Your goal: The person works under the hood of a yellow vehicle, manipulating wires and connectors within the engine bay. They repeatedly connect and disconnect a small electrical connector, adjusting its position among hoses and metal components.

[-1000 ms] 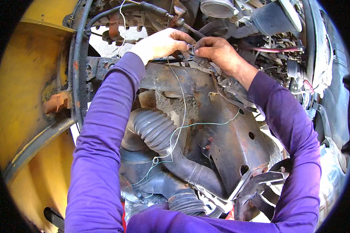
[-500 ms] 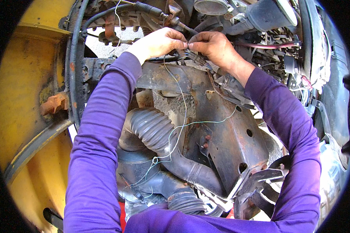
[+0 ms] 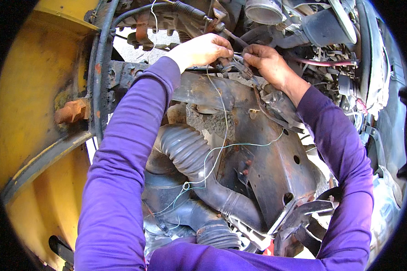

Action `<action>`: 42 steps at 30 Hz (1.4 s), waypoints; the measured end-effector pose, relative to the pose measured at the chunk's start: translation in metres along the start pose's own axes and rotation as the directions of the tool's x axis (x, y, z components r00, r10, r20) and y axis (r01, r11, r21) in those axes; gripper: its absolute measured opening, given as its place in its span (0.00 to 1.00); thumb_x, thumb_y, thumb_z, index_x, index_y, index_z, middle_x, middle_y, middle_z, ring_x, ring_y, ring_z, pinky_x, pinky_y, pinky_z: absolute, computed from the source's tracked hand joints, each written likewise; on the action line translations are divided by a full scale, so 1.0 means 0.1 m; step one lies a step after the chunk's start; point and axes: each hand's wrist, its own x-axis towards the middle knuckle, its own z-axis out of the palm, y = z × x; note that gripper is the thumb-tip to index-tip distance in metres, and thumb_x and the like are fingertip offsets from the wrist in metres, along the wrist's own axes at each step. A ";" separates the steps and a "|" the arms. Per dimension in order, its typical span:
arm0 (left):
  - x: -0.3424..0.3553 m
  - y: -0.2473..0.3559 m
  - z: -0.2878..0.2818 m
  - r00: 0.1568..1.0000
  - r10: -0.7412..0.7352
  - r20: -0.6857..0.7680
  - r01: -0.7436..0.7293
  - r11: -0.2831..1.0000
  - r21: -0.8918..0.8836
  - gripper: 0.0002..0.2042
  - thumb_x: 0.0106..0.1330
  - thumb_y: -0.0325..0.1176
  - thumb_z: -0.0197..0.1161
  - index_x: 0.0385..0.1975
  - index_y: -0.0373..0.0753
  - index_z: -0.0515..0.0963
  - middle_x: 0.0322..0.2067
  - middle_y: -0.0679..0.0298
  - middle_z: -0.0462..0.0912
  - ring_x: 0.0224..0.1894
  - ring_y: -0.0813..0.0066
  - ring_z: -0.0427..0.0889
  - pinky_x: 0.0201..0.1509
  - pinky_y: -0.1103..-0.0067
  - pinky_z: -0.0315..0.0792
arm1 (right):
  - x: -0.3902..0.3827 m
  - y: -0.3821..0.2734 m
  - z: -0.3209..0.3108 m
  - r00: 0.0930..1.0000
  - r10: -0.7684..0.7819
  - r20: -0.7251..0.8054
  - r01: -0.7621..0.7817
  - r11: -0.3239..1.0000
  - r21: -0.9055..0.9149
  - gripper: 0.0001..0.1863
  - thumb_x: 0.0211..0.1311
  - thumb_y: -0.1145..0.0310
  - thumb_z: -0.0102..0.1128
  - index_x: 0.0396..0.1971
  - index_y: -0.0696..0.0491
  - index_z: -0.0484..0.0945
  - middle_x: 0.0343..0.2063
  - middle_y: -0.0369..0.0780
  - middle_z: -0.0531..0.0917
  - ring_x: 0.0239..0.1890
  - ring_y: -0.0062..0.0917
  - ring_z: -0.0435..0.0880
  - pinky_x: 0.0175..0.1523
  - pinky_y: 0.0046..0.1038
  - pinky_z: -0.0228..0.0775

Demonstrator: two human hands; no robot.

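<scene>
Wires (image 3: pixel 234 66), a short dull bunch running to what looks like a small plug (image 3: pixel 245 72), are being handled near the top of the view, just above a rusty metal beam (image 3: pixel 195 90). Left hand (image 3: pixel 203 50): fingers are being held curled, thumb and forefinger tips close together at the left end of the bunch; whether a strand is being pinched cannot be told. Right hand (image 3: pixel 267 64): thumb and forefinger are being held bent just beside the plug, tips apart from those of the left; whether anything is being gripped is not showing.

Long pale wire (image 3: pixel 226 119) is hanging from below the left hand, crossing the beam and passing over a ribbed hose (image 3: pixel 185 149); a greenish wire (image 3: pixel 253 144) is lying across it. Red hose (image 3: pixel 328 62) is running to the right of the right hand.

On handling, as judged: good control is depending on the plug being steadied by one hand while single strands are being sorted by the other. Strands are looking thin, so light fingertip pressure is being favoured over pulling. Slack is being wanted in the pale wire, as the beam's edge is posing a likely chafing risk.
</scene>
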 end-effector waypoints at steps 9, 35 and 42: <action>0.01 -0.01 -0.01 1.000 -0.019 0.004 0.019 0.997 0.072 0.15 0.72 0.43 0.62 0.45 0.37 0.84 0.34 0.66 0.86 0.37 0.80 0.80 0.44 0.79 0.72 | -0.04 0.04 -0.32 0.991 0.124 0.047 -0.131 0.967 0.217 0.12 0.75 0.63 0.55 0.44 0.58 0.78 0.30 0.36 0.83 0.32 0.22 0.82 0.41 0.26 0.74; 0.04 -0.06 0.02 1.000 -0.020 -0.007 0.019 0.998 -0.058 0.15 0.72 0.41 0.61 0.47 0.36 0.83 0.38 0.64 0.87 0.39 0.75 0.83 0.44 0.76 0.77 | -0.12 -0.08 -0.03 0.960 0.001 0.280 0.024 0.996 -0.087 0.19 0.59 0.68 0.73 0.47 0.62 0.80 0.37 0.38 0.85 0.41 0.21 0.81 0.51 0.27 0.72; 0.01 -0.04 0.01 0.997 -0.083 0.001 0.083 0.989 -0.120 0.16 0.72 0.41 0.62 0.48 0.35 0.83 0.39 0.63 0.86 0.41 0.74 0.84 0.44 0.74 0.80 | -0.13 -0.13 -0.01 0.961 0.033 0.274 -0.006 0.995 -0.098 0.20 0.58 0.69 0.73 0.48 0.62 0.80 0.40 0.39 0.86 0.43 0.22 0.81 0.54 0.27 0.72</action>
